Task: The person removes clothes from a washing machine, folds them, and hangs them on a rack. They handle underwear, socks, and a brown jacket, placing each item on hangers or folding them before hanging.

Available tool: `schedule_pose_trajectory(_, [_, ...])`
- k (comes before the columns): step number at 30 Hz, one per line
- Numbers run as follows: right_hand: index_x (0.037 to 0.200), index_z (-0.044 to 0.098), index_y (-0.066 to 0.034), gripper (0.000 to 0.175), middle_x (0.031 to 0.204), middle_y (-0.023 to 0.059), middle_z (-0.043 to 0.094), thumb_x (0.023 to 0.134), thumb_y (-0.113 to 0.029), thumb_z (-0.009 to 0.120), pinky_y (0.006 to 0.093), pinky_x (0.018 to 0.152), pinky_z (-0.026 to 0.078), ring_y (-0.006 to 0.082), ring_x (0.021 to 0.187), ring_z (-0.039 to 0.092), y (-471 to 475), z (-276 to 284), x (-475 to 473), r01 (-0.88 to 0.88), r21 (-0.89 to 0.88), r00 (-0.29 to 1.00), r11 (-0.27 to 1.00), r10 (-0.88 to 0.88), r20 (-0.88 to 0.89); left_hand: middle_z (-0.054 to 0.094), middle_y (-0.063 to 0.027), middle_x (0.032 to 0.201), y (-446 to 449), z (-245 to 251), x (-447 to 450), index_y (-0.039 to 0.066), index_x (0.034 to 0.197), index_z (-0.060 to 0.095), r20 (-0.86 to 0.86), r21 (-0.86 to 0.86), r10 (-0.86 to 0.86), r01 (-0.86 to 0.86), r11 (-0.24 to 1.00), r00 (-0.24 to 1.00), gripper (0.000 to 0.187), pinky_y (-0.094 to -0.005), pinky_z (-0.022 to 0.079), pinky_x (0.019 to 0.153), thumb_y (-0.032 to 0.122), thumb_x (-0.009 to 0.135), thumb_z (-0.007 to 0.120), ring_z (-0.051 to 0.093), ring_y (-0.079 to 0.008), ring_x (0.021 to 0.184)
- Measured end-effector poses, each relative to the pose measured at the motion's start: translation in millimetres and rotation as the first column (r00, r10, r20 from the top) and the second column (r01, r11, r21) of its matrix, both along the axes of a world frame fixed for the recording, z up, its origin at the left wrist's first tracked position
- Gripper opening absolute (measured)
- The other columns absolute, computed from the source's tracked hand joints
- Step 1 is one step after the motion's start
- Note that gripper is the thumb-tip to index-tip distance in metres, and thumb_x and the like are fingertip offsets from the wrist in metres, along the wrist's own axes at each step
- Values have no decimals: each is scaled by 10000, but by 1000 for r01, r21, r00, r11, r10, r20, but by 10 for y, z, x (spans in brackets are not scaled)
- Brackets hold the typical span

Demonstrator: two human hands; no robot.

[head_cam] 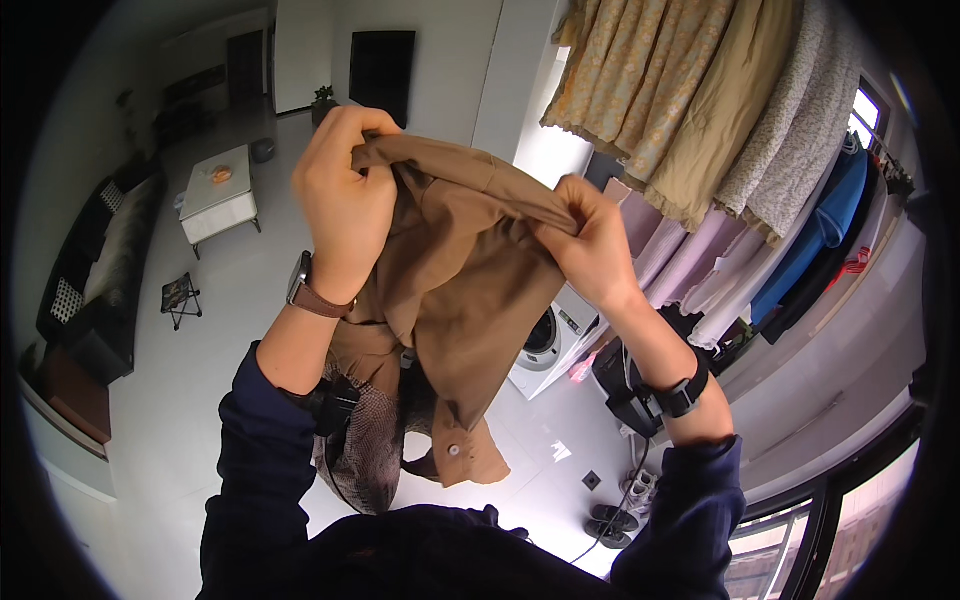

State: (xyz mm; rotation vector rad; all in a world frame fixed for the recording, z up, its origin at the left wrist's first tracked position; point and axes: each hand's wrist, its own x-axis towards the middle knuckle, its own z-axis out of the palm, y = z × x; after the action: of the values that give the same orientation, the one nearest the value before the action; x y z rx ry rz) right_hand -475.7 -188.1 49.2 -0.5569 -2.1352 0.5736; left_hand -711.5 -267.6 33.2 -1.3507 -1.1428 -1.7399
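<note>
A brown garment (480, 300) hangs in folds between my two hands, held up in front of me. My left hand (341, 180) grips one end of its upper edge, and my right hand (589, 240) pinches the other end. Between them the edge slopes down to the right. A buttoned cuff (461, 454) dangles at the bottom. Below my left forearm is a dark patterned fabric (367, 442); whether it belongs to the garment I cannot tell. A wristwatch with a brown strap (319, 296) is on my left wrist, and a black strap (682, 390) circles my right forearm.
Curtains or clothes (675, 97) hang at the upper right, beside a blue garment (821, 232). Under them stands a white front-loading washing machine (544, 352). Shoes (615, 525) sit on the floor. Leftward are a low table (217, 191), a folding stool (180, 296) and a sofa (112, 277).
</note>
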Motion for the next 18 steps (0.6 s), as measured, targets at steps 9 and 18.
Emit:
schedule_pose_trajectory(9, [800, 471, -36, 290, 745, 129, 440, 606, 125, 613, 390, 580, 440, 356, 648, 491, -7, 578, -573, 317, 725, 921, 611, -16, -390, 588, 13, 1158, -272, -652, 417, 162, 1164, 580, -908, 173, 191, -81, 982, 373, 243, -332, 515, 863, 189, 927, 631, 601, -153, 1033])
schedule_pose_trajectory(18, [891, 559, -61, 379, 838, 80, 471, 557, 55, 697, 351, 431, 426, 235, 507, 484, -777, 149, -799, -77, 917, 995, 393, 95, 43, 604, -103, 1215, 38, -987, -430, 46, 1319, 527, 142, -281, -159, 194, 940, 977, 445, -346, 516, 907, 237, 934, 642, 607, -224, 1082])
